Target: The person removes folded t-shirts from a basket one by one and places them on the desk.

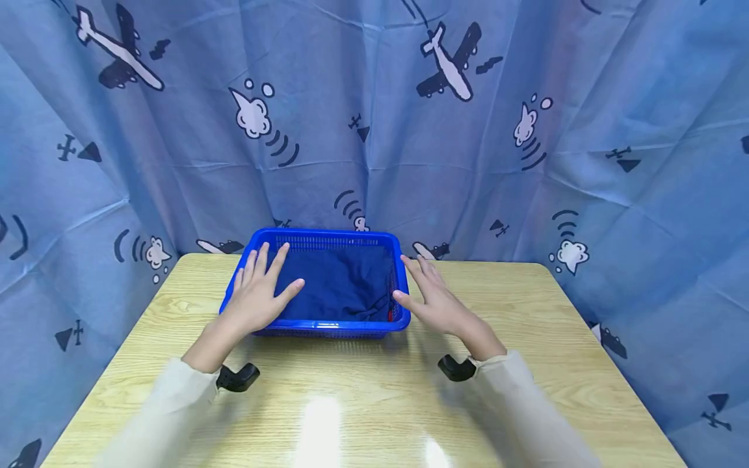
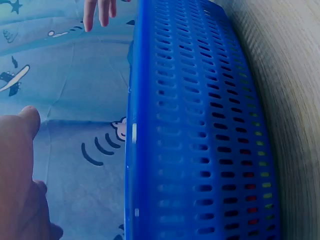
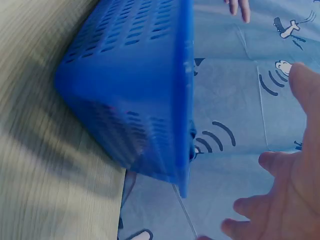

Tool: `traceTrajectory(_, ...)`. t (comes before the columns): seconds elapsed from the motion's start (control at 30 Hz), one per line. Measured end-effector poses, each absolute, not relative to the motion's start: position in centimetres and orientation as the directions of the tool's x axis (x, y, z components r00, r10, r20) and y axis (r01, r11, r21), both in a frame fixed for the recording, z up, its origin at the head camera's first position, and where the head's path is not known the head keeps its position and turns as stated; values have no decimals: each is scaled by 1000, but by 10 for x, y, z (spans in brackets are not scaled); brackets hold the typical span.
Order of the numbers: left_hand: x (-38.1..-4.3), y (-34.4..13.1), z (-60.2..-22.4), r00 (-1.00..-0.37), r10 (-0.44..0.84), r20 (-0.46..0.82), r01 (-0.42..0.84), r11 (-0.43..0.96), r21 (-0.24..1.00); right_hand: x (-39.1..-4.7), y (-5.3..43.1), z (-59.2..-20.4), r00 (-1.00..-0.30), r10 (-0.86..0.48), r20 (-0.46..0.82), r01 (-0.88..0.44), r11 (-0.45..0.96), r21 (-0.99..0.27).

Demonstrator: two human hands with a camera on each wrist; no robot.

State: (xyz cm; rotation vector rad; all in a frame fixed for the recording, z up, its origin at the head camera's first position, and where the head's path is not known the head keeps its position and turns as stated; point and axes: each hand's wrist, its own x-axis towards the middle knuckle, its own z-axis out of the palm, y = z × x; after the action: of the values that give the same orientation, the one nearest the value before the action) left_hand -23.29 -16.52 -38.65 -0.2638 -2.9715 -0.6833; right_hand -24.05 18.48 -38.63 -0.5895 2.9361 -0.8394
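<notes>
A blue plastic basket point(image 1: 318, 325) with slotted walls stands at the far side of the table. Dark blue cloth point(image 1: 336, 279) lies inside it, and a bit of red shows at its right front corner. My left hand point(image 1: 255, 302) is spread over the basket's left side, fingers straight. At the right side, my right hand point(image 1: 435, 300) is held with fingers extended beside the rim; whether it touches is hard to tell. In the left wrist view, red and yellow-green show through the slots of the basket wall point(image 2: 200, 125). The right wrist view has the basket's corner point(image 3: 125, 90) near the spread fingers.
The wooden table point(image 1: 363, 396) extends in front of the basket and to both sides. Behind it hangs a blue curtain point(image 1: 328, 117) printed with airplanes, close to the basket's back rim. Black wrist camera mounts point(image 1: 236, 377) sit under both wrists.
</notes>
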Motion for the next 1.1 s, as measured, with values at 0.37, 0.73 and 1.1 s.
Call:
traceTrajectory(0.37,-247,-175,-374,-965,258,-52,177,783,596,-255,181,-371,-862,-502,-72,-221,500,-837)
traceTrajectory(0.73,-262,-188,-367,-907,327,-265,-13,608,794,-264,170,-364,-810,-515,-280,202,203,-958)
traceTrajectory(1.1,-267,-194,-369,-866,355,-353,-196,408,892,-278,132,-356,-808,-357,-469,441,162,-883)
